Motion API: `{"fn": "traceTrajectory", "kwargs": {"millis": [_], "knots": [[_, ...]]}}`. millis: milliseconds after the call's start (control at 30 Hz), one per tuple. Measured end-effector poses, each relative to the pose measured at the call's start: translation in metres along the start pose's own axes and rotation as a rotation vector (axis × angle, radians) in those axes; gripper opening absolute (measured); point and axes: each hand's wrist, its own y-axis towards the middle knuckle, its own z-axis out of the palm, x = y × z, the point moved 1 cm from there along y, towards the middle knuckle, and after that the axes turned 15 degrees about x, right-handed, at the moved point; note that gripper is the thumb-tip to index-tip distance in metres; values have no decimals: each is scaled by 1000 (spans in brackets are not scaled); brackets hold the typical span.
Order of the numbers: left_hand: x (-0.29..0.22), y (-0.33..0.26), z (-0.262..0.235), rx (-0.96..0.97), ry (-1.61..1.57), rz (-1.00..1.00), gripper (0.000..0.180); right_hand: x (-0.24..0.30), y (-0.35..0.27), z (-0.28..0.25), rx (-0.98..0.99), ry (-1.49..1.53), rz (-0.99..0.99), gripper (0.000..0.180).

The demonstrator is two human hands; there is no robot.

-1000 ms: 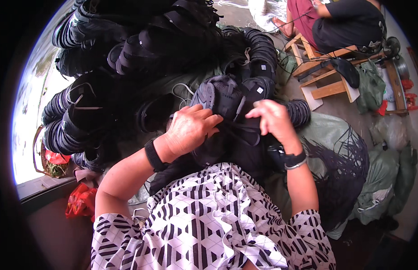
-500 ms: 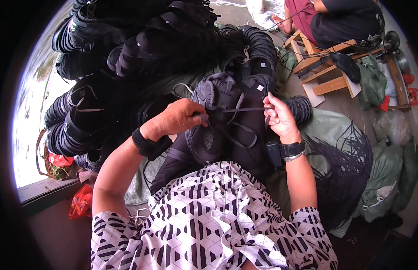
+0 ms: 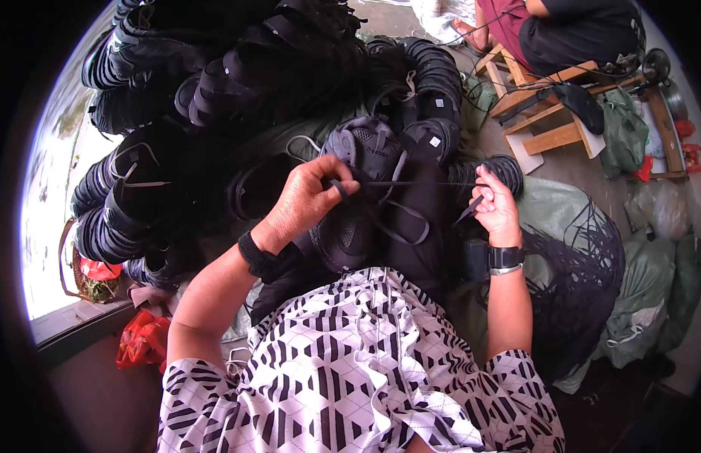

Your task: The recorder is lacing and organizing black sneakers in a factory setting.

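A dark grey shoelace (image 3: 418,183) runs taut and nearly level between my two hands. My left hand (image 3: 313,195) pinches one stretch of it above a dark grey shoe (image 3: 349,240) on my lap. Part of the shoe is hidden behind that hand and the lace. My right hand (image 3: 495,205) grips the lace farther right, and a short tail sticks out below its fingers. A loose loop of lace hangs over my dark trousers, right of the shoe. The shoe's padded tongue (image 3: 377,151) faces up, with holes along its edge.
Nested dark shoes (image 3: 113,230) are piled at the left and far side; another row (image 3: 433,72) stands ahead. Many loose laces (image 3: 569,279) lie on a pale green sack (image 3: 558,200) at the right. Beyond are a wooden stool (image 3: 554,140) and a seated person (image 3: 577,38).
My right hand has moved right and slightly down, drawing the lace out longer. My left hand has shifted slightly right and up, still pinching the lace.
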Motion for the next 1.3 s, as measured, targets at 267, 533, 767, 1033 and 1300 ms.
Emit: {"fn": "traceTrajectory", "kwargs": {"millis": [267,533,767,1033,1300], "knots": [[30,-9,-4,-204,222,60,24,35,-15,-49,-39,84,-147,15],[36,-30,-5,-178,269,-106,18,-17,-38,67,88,-844,-287,26],[46,-21,-17,-334,-197,124,12,-76,-43,117,410,-1018,356,33],[10,-16,-67,-303,-847,50,18,-26,-38,101,416,-1134,37,14],[22,-15,-129,-411,-919,141,8,-52,-11,105,399,-1103,-145,13]]}}
